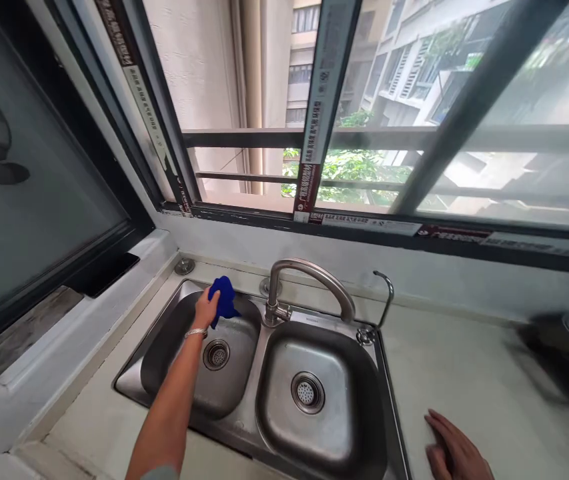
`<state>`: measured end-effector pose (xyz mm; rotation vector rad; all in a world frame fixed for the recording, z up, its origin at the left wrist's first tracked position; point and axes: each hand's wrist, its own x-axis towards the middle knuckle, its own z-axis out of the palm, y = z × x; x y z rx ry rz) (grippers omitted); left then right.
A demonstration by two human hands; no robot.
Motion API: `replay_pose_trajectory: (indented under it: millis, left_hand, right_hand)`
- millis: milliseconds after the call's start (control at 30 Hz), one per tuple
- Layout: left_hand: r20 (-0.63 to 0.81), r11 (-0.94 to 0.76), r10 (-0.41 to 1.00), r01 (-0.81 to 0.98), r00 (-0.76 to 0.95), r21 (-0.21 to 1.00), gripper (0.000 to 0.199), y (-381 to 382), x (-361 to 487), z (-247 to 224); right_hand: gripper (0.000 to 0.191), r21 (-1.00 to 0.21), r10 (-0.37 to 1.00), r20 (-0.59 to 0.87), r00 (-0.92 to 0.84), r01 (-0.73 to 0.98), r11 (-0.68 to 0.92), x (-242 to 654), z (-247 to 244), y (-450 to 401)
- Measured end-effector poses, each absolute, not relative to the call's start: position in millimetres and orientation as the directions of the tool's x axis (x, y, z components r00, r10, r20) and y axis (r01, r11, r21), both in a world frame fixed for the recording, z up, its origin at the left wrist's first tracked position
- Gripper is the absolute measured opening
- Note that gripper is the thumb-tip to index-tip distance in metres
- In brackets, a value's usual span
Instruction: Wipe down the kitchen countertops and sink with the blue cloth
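Above steel sinks (238,424), the left hand's (206,309) fingers pinch blue cloth (223,299), forearm angled forward

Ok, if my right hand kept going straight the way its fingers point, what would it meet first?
Probably the right-hand rim of the sink; the right hand points that way across bare countertop. Its height is unclear, so it might pass over the rim.

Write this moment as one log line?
left hand: grips blue cloth at left basin | right hand: no object seen | faucet: over right basin
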<state>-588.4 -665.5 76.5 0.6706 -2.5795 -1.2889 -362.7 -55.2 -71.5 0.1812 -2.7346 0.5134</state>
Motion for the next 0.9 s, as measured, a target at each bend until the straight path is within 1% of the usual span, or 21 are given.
replay_pose_trajectory:
  millis: [100, 200, 233, 267, 300, 367, 433, 533, 600, 633, 700, 767, 833, 900]
  left_hand:
    - [-0.089, 0.403, -0.449, -0.29, -0.889, 0.868, 0.054, -671, -543, 92]
    - [-0.187, 0.304, -0.353, -0.302, -0.917, 0.904, 0.064, -655, -488, 100]
    - [-0.237, 0.283, -0.305, -0.325, -0.922, 0.902, 0.066, -647, -470, 103]
    - [-0.315, 0.243, -0.255, -0.376, -0.914, 0.894, 0.068, -639, -453, 105]
    - [-0.418, 0.184, -0.179, -0.448, -0.89, 0.875, 0.071, -631, -436, 106]
    - [-0.553, 0.116, -0.02, -0.551, -0.833, 0.826, 0.071, -618, -405, 110]
    - [-0.616, 0.122, 0.092, -0.605, -0.782, 0.787, 0.065, -610, -379, 111]
    - [-0.666, 0.239, 0.148, -0.627, -0.731, 0.742, 0.055, -604, -345, 105]
    - [-0.66, 0.384, 0.115, -0.579, -0.743, 0.719, 0.052, -597, -323, 92]
    - [-0.631, 0.478, 0.067, -0.531, -0.773, 0.7, 0.051, -593, -313, 83]
    - [-0.493, 0.648, -0.139, -0.455, -0.859, 0.611, 0.053, -580, -292, 64]
    - [-0.383, 0.744, -0.264, -0.44, -0.885, 0.502, 0.056, -564, -273, 44]
    - [-0.268, 0.812, -0.327, -0.414, -0.906, 0.411, 0.055, -546, -258, 28]
    - [-0.14, 0.865, -0.323, -0.352, -0.936, 0.358, 0.052, -529, -250, 18]
  right_hand:
    - [0.041, -0.331, -0.034, 0.396, -0.917, -0.178, 0.927, -361, -63, -69]
    - [0.04, -0.325, -0.023, 0.417, -0.909, -0.173, 0.93, -362, -53, -78]
    - [0.04, -0.322, -0.017, 0.421, -0.907, -0.167, 0.932, -362, -51, -79]
    - [0.04, -0.321, -0.01, 0.423, -0.906, -0.161, 0.933, -363, -49, -80]
    - [0.041, -0.321, -0.004, 0.425, -0.905, -0.155, 0.934, -363, -47, -81]
    - [0.041, -0.326, 0.002, 0.425, -0.905, -0.151, 0.933, -363, -46, -81]
    - [0.042, -0.333, 0.003, 0.427, -0.904, -0.155, 0.93, -363, -46, -80]
    - [0.043, -0.345, 0.007, 0.422, -0.906, -0.154, 0.926, -362, -47, -80]
    - [0.043, -0.354, 0.013, 0.411, -0.911, -0.147, 0.924, -362, -47, -79]
    - [0.043, -0.359, 0.019, 0.407, -0.913, -0.141, 0.923, -362, -47, -80]
    - [0.043, -0.366, 0.032, 0.403, -0.915, -0.129, 0.921, -362, -46, -80]
    - [0.044, -0.372, 0.039, 0.4, -0.916, -0.123, 0.92, -362, -44, -82]
    - [0.044, -0.377, 0.042, 0.395, -0.918, -0.12, 0.919, -361, -42, -83]
    - [0.044, -0.376, 0.044, 0.387, -0.921, -0.114, 0.919, -361, -40, -83]
